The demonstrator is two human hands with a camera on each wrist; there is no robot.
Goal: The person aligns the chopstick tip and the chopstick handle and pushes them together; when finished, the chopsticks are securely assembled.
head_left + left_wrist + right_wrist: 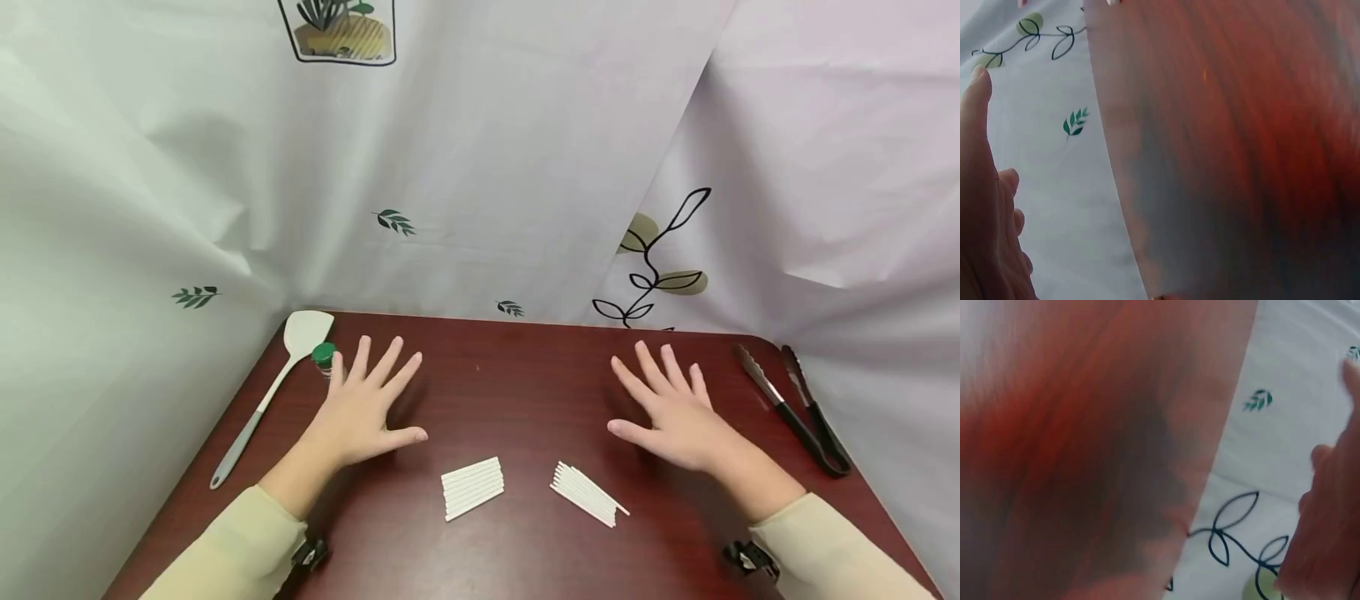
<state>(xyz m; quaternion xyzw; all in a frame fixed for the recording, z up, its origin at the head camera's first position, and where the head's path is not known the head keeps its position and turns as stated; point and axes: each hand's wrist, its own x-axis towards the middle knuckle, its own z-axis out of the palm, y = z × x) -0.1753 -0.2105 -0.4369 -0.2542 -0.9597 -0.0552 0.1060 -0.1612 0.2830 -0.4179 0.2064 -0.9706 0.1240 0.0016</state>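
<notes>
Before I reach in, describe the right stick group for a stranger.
On the reddish-brown table, find the right hand. The right group of white sticks lies below that thumb in the head view; unlike in the left group, one stick juts out.

Downward head view, nearer wrist views, common tabletop [517,396]

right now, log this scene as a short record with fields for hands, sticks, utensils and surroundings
left hand: fingers spread, holding nothing
right hand: fingers spread, holding nothing
white sticks: two separate groups lying flat on dark red-brown table
spatula: white head, grey grip, table's left side
green-capped container: beside spatula head, partly behind left hand
tongs: black handles, arms apart, table's right side
backdrop: white with leaf prints
</notes>
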